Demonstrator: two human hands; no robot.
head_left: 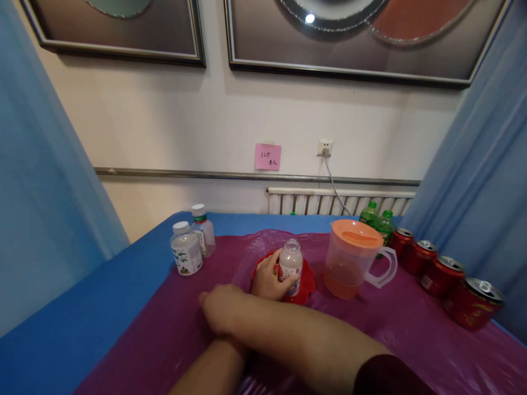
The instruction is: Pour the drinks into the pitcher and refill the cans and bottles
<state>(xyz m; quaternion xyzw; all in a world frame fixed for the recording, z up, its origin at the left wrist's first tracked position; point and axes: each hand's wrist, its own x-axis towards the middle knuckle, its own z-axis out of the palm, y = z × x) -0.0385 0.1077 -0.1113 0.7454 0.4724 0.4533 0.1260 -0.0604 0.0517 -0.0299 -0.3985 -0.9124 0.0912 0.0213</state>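
My left hand [269, 281] is closed round a clear bottle [292, 255] of cloudy pale liquid with a printed label. The bottle stands upright, with no cap on its mouth, over a red scalloped dish [307, 282]. My right arm crosses over my left forearm. At its end my right hand [224, 310] is curled near the left wrist, its fingertips mostly hidden; what it may hold, I cannot make out. A lidded pitcher [346, 269] with an orange top and some orange liquid stands right of the bottle.
At the left stand two white-capped bottles [187, 255]. Two green bottles [383, 224] and several red cans [436, 274] line the right side. Purple plastic sheeting [156, 323] covers part of the blue table [78, 299]. Blue curtains [473, 181] hang on both sides.
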